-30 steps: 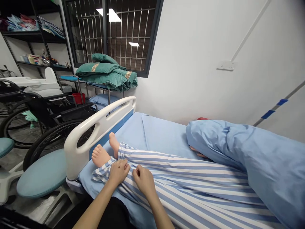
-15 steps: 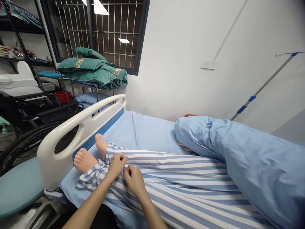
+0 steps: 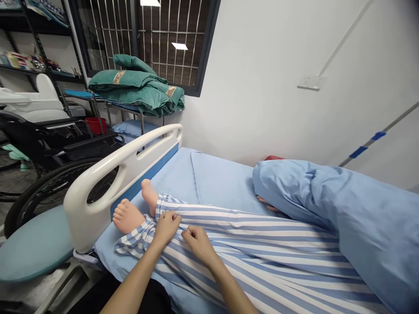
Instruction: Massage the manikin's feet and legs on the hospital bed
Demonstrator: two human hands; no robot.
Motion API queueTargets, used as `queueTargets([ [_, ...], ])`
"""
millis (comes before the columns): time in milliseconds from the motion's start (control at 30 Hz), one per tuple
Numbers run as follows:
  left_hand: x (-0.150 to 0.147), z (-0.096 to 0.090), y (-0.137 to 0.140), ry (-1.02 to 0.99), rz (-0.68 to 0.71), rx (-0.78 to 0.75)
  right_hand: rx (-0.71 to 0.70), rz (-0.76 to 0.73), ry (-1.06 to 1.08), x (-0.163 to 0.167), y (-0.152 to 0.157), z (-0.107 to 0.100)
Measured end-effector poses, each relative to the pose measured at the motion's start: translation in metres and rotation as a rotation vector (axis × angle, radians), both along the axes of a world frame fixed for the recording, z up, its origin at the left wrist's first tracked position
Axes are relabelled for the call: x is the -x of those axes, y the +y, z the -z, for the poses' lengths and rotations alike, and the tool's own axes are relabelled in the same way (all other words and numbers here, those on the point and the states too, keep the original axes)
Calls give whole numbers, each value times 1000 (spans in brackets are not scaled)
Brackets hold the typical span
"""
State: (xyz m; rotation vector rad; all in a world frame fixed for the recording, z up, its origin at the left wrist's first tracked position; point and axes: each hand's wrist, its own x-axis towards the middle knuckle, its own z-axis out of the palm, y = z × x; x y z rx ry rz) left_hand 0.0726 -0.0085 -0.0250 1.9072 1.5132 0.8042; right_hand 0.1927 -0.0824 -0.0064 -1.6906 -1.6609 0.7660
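Note:
Two bare, doll-like feet (image 3: 128, 216) stick out of the blue-and-white striped trousers (image 3: 248, 226) on the bed, close to the footboard. My left hand (image 3: 168, 226) is closed over the trouser leg just above the ankles, fingers curled into the cloth. Just to its right, my right hand (image 3: 198, 244) is also closed, thumb and fingers pinched together at the trouser fabric. The cloth inside both grips is mostly hidden by the fingers. A light blue quilt (image 3: 327, 187) is folded back over the upper part of the legs, with some fingertips (image 3: 266, 203) showing under its edge.
A white footboard (image 3: 80, 213) closes the bed's left end. Beyond it stand a wheelchair (image 3: 65, 152), a teal stool seat (image 3: 39, 244) and green folded bedding (image 3: 137, 91) on a rack. A pole with blue clamps (image 3: 358, 151) rises at the right.
The view has swung left, so everything sits further right. My hands have drawn slightly apart on the trousers, still closed. The feet and quilt look unchanged.

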Motion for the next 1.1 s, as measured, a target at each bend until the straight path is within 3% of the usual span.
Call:
queueTargets([
  [133,1,0,0,-8,-31,9,-8,-28,54,-11,23,-12],
  [333,2,2,3,-58,-29,24,-142,47,-88,-10,71,-40],
  [500,2,4,5,-49,-27,37,-229,161,-240,-11,104,-15],
  [667,0,4,7,-48,-10,62,-277,213,-229,-15,110,11],
  [1100,-2,2,7,-3,24,63,-272,174,-233,-13,107,14],
])
